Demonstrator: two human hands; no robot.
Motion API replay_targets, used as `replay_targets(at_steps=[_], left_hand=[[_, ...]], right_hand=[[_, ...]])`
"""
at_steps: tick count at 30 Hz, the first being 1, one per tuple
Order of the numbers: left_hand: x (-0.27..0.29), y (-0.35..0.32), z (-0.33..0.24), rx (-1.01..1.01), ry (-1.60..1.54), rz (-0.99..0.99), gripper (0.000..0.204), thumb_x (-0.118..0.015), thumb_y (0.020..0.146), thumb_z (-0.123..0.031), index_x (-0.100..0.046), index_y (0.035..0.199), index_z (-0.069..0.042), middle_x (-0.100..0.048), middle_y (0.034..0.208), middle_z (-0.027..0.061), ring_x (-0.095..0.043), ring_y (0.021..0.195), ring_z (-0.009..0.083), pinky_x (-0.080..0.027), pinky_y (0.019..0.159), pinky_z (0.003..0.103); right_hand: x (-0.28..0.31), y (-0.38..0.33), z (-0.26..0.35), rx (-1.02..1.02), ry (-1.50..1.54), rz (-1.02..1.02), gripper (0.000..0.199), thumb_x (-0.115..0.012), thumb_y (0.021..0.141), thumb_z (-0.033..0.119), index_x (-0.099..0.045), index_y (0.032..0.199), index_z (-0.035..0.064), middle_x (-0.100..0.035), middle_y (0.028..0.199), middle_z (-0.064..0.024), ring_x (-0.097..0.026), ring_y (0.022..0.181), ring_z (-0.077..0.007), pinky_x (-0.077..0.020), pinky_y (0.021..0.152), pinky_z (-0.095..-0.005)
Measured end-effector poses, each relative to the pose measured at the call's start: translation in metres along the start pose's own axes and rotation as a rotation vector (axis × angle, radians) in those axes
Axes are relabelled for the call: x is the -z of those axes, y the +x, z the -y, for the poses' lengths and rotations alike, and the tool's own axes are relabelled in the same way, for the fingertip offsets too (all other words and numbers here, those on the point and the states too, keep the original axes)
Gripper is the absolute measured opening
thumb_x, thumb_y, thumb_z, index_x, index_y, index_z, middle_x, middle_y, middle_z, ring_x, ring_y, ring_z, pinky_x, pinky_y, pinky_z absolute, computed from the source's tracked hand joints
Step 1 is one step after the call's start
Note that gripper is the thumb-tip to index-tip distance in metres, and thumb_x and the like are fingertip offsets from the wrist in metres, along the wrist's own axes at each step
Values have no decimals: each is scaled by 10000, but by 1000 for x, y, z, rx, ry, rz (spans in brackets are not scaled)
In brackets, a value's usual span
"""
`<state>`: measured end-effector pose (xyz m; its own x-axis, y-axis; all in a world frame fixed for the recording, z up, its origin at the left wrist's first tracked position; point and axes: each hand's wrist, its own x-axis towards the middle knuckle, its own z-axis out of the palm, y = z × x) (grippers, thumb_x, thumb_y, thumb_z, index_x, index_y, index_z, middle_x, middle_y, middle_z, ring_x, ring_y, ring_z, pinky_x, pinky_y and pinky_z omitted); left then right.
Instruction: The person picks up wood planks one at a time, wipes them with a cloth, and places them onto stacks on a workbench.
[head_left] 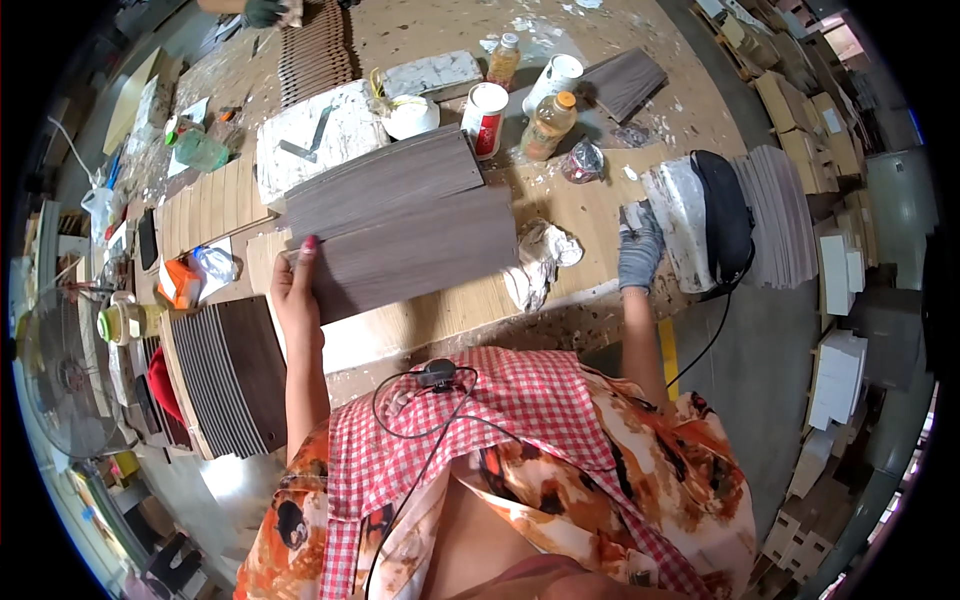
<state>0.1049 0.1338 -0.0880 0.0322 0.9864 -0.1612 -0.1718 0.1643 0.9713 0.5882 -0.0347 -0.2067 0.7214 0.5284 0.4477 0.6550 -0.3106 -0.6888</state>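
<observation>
My bare left hand (298,285) grips the left end of a dark grey-brown wood-grain board (420,250), thumb on top. A second dark board (385,178) lies along its far edge, partly overlapping. On the right, my right hand (640,252) wears a grey glove and rests near the table's front edge. Its fingers are closed at a small grey-and-white piece (634,216) whose kind I cannot make out. A crumpled whitish cloth (543,258) lies between the board and that hand. Just right of the glove is a white-smeared block (675,220) with a black strap-like item (722,222) against it.
Behind the boards stand a red-and-white can (486,122), another white can (556,82) and orange-capped bottles (549,127). Stacked dark boards sit at left (228,378) and right (780,218). A black cable (712,340) hangs off the right side. Another person's gloved hand (265,12) shows far off.
</observation>
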Motion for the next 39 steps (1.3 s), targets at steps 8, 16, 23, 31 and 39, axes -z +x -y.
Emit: replay_targets(at_steps=[8, 16, 23, 31, 39], left_hand=[[-35, -43, -11, -189, 561, 129, 346, -710, 912, -268, -498, 802, -18, -385, 572, -4, -338, 552, 73, -293, 465, 288], [-37, -72, -15, -114, 642, 184, 334, -644, 956, -288, -485, 915, 3, -482, 645, 89, -413, 590, 159, -383, 546, 336], [-53, -69, -20, -177, 651, 259, 250, -645, 921, -202, -559, 976, 26, -568, 692, 197, -550, 601, 309, -437, 584, 386], [-57, -102, -22, -425, 691, 178, 216, -650, 931, -167, -591, 987, 33, -487, 621, 117, -406, 551, 140, -362, 519, 315], [-56, -106, -19, -436, 680, 173, 195, -644, 922, -125, -591, 991, 49, -483, 621, 128, -403, 547, 153, -372, 521, 316]], right_hand=[[-2, 30, -79, 74, -453, 139, 168, -642, 877, 135, -701, 985, 20, -682, 897, -169, -652, 835, -282, -516, 775, -371], [-6, 0, 133, -9, 863, 440, 307, -657, 917, 146, -627, 1216, 84, -588, 1285, -86, -590, 1142, -244, -504, 973, -390], [-27, -51, 288, 773, 515, 665, 357, -633, 872, 71, -630, 1221, 147, -552, 1327, -110, -521, 1236, -295, -419, 1065, -394], [-17, -64, 307, 909, 249, 533, 380, -602, 848, 23, -631, 1215, 118, -572, 1251, -119, -548, 1154, -307, -432, 1024, -411], [1, -67, 322, 919, 384, 577, 411, -619, 814, 46, -632, 1220, 115, -571, 1251, -124, -551, 1139, -302, -423, 1031, -413]])
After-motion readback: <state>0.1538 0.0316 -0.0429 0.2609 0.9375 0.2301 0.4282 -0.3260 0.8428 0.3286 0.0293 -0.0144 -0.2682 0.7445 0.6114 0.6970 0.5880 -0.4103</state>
